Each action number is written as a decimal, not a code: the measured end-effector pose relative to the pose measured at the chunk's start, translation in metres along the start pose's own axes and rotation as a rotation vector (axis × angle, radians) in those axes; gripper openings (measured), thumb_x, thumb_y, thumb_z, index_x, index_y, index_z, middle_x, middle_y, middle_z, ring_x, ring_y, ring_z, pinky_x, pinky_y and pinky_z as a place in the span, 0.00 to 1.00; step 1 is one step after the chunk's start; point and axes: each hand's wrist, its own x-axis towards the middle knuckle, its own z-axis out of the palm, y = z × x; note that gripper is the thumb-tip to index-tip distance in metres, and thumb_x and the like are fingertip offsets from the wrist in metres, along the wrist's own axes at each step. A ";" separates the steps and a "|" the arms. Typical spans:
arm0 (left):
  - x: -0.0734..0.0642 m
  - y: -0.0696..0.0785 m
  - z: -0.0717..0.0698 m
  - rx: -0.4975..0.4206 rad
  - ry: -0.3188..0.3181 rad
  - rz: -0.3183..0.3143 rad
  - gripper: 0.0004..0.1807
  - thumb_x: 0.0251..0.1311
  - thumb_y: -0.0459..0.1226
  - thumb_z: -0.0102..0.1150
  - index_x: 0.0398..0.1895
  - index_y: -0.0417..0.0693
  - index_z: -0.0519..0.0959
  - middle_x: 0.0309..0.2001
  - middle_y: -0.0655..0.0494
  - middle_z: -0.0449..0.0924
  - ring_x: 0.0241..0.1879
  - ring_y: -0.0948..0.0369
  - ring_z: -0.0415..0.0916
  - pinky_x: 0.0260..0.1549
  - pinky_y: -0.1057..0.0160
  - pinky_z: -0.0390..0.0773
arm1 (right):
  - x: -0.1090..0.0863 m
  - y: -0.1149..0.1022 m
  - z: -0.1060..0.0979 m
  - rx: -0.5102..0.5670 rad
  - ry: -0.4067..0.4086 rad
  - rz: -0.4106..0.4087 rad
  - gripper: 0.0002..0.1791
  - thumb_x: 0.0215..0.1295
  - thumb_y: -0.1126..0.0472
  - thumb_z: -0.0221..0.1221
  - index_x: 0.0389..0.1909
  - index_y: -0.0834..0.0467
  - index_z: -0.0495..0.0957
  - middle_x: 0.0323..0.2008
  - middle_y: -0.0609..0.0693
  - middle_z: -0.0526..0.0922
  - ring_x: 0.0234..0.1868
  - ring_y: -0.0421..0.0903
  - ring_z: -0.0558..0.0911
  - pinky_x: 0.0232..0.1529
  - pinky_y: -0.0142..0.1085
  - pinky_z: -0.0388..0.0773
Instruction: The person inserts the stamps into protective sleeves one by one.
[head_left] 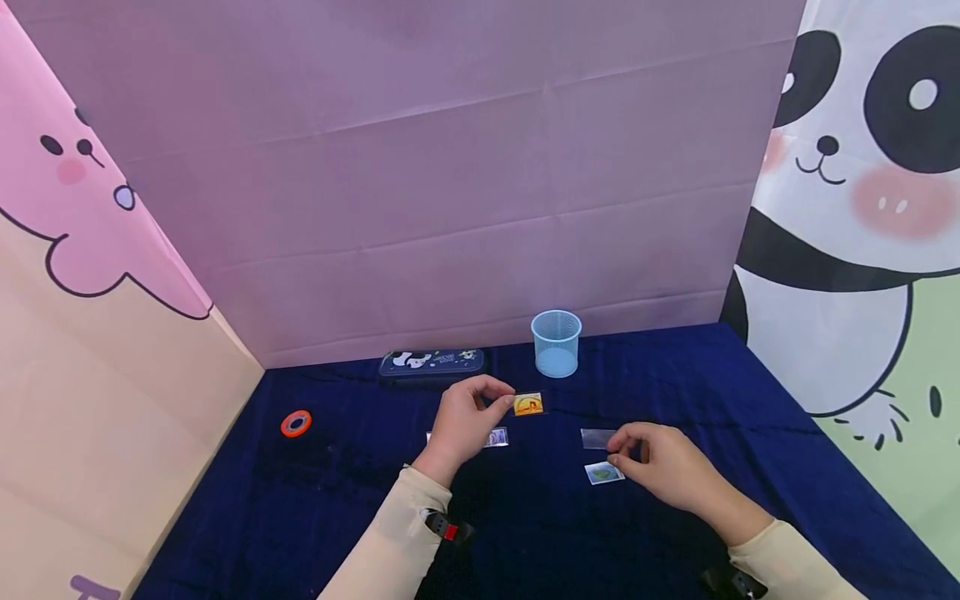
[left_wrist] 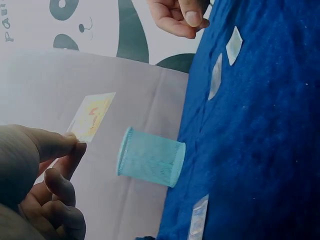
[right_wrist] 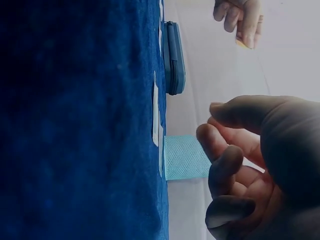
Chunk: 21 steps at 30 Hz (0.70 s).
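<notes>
My left hand [head_left: 462, 423] pinches a small stamp-like card with a yellow-orange picture [head_left: 528, 404] between thumb and forefinger. In the left wrist view this card [left_wrist: 94, 114] is raised above the table, with a clear margin round its picture. Loosely curled, my right hand [head_left: 666, 467] hovers with nothing between its fingers, as the right wrist view shows. Beside its fingertips in the head view are a clear sleeve [head_left: 595, 439] and, nearer me, a small card with a green picture [head_left: 602, 473]. A purplish card [head_left: 497, 437] lies partly hidden behind my left hand.
A light blue mesh basket [head_left: 557, 358] stands at the back of the dark blue tablecloth [head_left: 337, 525]. Left of it is a dark pencil case [head_left: 432, 362] with a panda print. An orange ring-shaped roll [head_left: 296, 423] lies at the left. Cloth walls enclose the table.
</notes>
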 end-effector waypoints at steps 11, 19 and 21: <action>0.012 -0.020 0.018 0.056 -0.051 -0.052 0.02 0.69 0.44 0.69 0.38 0.61 0.90 0.36 0.68 0.85 0.33 0.61 0.76 0.32 0.61 0.78 | 0.000 0.010 0.005 -0.011 -0.052 0.005 0.04 0.66 0.62 0.70 0.38 0.49 0.84 0.30 0.39 0.79 0.21 0.38 0.71 0.22 0.34 0.71; 0.019 -0.032 0.029 0.103 -0.092 -0.097 0.03 0.70 0.45 0.69 0.36 0.66 0.89 0.43 0.67 0.84 0.40 0.61 0.76 0.39 0.59 0.79 | 0.001 0.014 0.008 0.025 -0.078 0.014 0.06 0.67 0.62 0.69 0.43 0.53 0.85 0.31 0.41 0.80 0.21 0.39 0.73 0.23 0.34 0.72; 0.019 -0.032 0.032 0.103 -0.102 -0.108 0.03 0.70 0.45 0.68 0.36 0.65 0.88 0.43 0.66 0.83 0.39 0.61 0.76 0.39 0.59 0.79 | 0.001 0.015 0.009 0.033 -0.088 0.009 0.07 0.67 0.62 0.69 0.44 0.54 0.85 0.31 0.41 0.80 0.22 0.39 0.73 0.23 0.34 0.72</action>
